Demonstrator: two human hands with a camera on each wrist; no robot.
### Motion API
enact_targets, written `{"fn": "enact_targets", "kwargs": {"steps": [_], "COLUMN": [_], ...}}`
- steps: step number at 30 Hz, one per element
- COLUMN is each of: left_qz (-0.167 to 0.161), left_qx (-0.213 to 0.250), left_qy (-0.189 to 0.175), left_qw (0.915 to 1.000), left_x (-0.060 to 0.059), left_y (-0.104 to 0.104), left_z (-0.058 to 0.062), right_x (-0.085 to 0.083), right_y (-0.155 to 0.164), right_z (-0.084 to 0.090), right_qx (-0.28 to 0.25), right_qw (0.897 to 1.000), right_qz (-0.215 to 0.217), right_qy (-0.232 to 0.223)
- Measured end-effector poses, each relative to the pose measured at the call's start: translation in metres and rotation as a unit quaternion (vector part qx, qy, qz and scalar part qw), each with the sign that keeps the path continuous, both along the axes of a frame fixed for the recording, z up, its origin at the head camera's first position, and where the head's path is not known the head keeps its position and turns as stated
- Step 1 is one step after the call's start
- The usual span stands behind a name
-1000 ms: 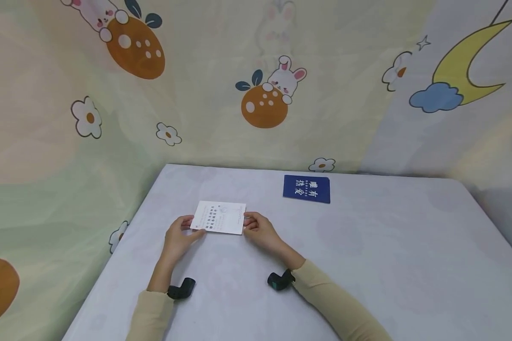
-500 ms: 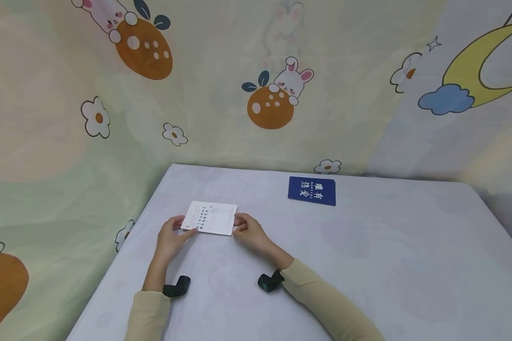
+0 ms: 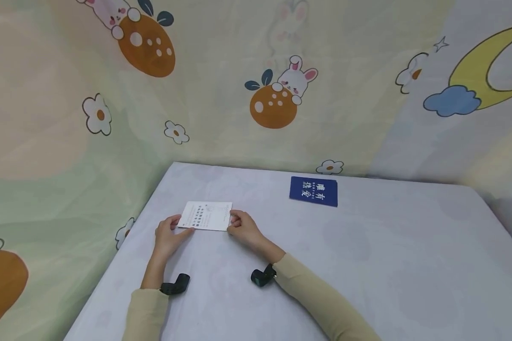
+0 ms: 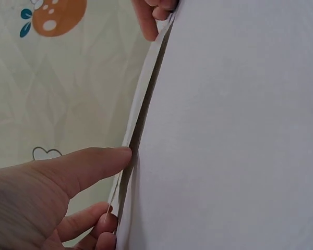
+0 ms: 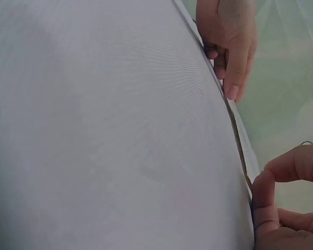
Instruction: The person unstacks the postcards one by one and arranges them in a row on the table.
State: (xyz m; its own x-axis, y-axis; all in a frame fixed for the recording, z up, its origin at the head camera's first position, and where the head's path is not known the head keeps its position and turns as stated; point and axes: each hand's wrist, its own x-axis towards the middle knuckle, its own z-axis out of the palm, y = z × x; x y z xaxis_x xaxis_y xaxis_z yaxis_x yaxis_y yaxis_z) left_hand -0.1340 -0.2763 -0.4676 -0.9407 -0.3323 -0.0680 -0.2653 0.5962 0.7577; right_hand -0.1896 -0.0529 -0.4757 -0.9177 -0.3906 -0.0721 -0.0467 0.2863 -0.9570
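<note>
Between my two hands lies the white card (image 3: 206, 215), low over the worktop (image 3: 367, 255). My left hand (image 3: 167, 235) pinches its left edge, thumb on top, fingers (image 4: 88, 221) curled beneath. My right hand (image 3: 243, 228) pinches the right edge likewise. Beyond my right fingers, well apart, a blue booklet (image 3: 313, 191) lies flat.

Seen edge-on over the pale table (image 5: 104, 130), the thin card (image 5: 239, 138) is pinched by the right hand (image 5: 289, 208) near and the left hand (image 5: 227, 36) far.
</note>
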Motion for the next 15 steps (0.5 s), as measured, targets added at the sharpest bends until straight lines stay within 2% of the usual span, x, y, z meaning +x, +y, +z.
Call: {"fn": "enact_targets", "kwargs": {"steps": [6, 15], "left_qz": [0.008, 0.008], "left_qx": [-0.002, -0.001], "left_qy": [0.004, -0.017], "left_qw": [1.0000, 0.9998], "left_x": [-0.0036, -0.0004], "left_y": [-0.0007, 0.0021], "left_z": [-0.0022, -0.0054], "right_x": [-0.0032, 0.0014], "right_y": [-0.0011, 0.0021], "right_z": [0.0023, 0.0021], "right_qx": [0.031, 0.054], "right_qw": [0.999, 0.997], "right_qz": [0.022, 0.030], "right_qy": [0.034, 0.038]}}
